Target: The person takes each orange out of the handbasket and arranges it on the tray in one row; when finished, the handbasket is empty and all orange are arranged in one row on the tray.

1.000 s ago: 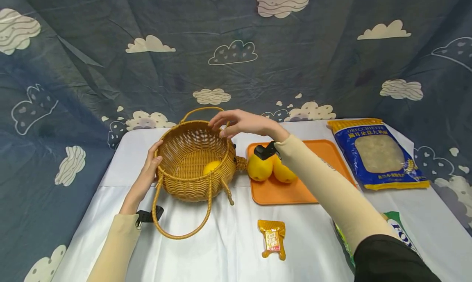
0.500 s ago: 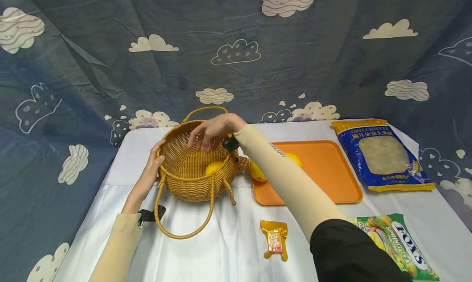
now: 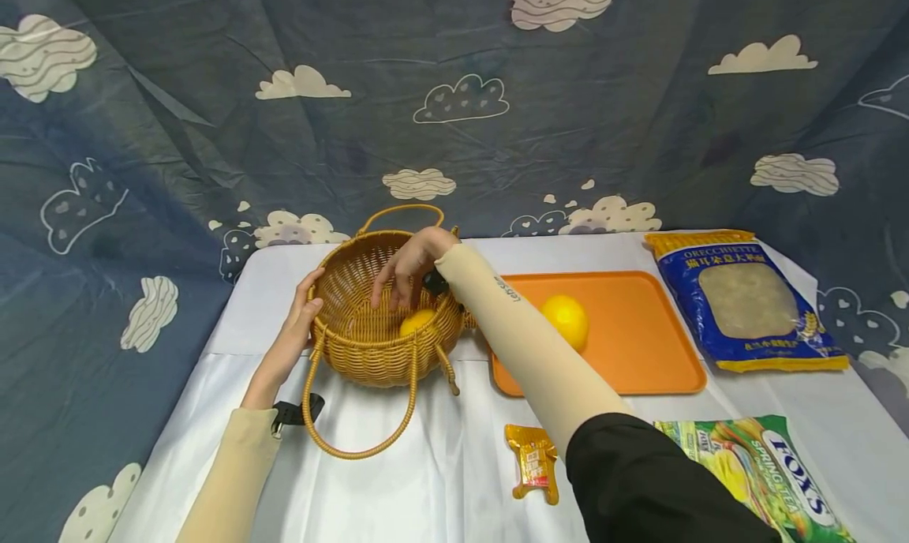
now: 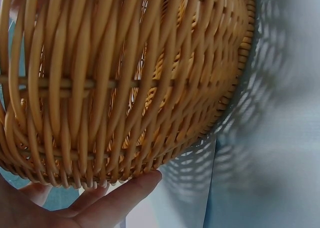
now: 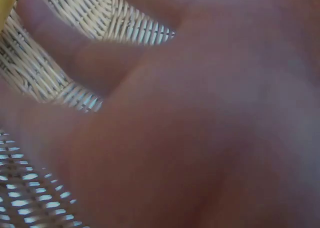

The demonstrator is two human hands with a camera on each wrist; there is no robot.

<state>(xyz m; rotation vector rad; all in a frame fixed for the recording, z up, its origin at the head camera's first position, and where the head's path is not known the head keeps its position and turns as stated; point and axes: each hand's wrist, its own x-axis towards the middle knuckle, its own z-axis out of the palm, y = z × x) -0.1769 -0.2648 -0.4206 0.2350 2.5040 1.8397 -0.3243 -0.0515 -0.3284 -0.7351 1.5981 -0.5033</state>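
Observation:
A wicker basket (image 3: pixel 383 365) with looped handles sits on the left of the white-covered table. My left hand (image 3: pixel 287 342) holds its left side, thumb at the rim; the left wrist view shows fingers against the wicker wall (image 4: pixel 110 88). Inside lies a yellow fruit (image 3: pixel 417 320), partly hidden by the rim. My right hand (image 3: pixel 412 263) reaches down into the basket, fingers loosely bent and spread just above and beside this fruit. The right wrist view shows the hand (image 5: pixel 165 123) over the woven wicker, a yellow edge at its top left corner. I see nothing held in it.
Right of the basket lies an orange tray (image 3: pixel 632 353) with another yellow fruit (image 3: pixel 566 322), partly behind my right forearm. A blue pasta bag (image 3: pixel 746 298) is at far right, a green Fox's bag (image 3: pixel 767 472) nearer. A small golden packet (image 3: pixel 533 464) lies in front.
My right hand has moved left and down from above the basket's right rim into the basket. The left hand has kept its hold on the basket. The green bag has come into fuller view.

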